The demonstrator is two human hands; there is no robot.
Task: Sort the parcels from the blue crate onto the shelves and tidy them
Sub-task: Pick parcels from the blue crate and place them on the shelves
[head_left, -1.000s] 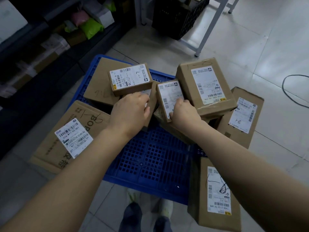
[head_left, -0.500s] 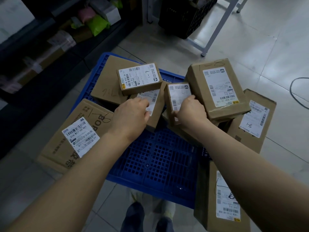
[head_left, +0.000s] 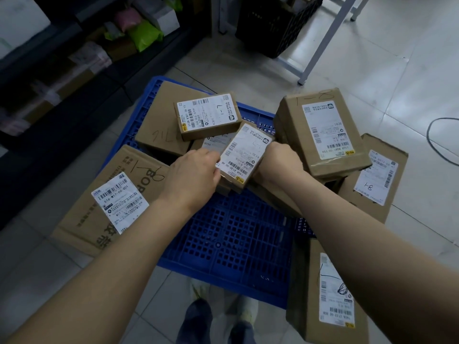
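A blue crate [head_left: 231, 244] lies flat on the floor with cardboard parcels piled on and around it. Both hands hold one small parcel [head_left: 244, 155] with a white label facing up, tilted above the crate's middle. My left hand [head_left: 193, 175] grips its left edge; my right hand [head_left: 280, 162] grips its right edge. Behind it rests a small parcel marked "1-7" [head_left: 207, 115] on a larger flat box [head_left: 161, 125]. A taller parcel [head_left: 323, 132] stands to the right.
A big flat box [head_left: 109, 202] leans off the crate's left side. Two more parcels lie at the right [head_left: 375, 177] and near right [head_left: 327, 299]. Dark shelves [head_left: 74, 58] with parcels run along the left. A black crate [head_left: 275, 23], a white frame leg [head_left: 320, 45] and a floor cable [head_left: 439, 142] lie beyond.
The small parcel between my hands has been lifted and turned, so its label now faces up. My left hand has closed on its left edge.
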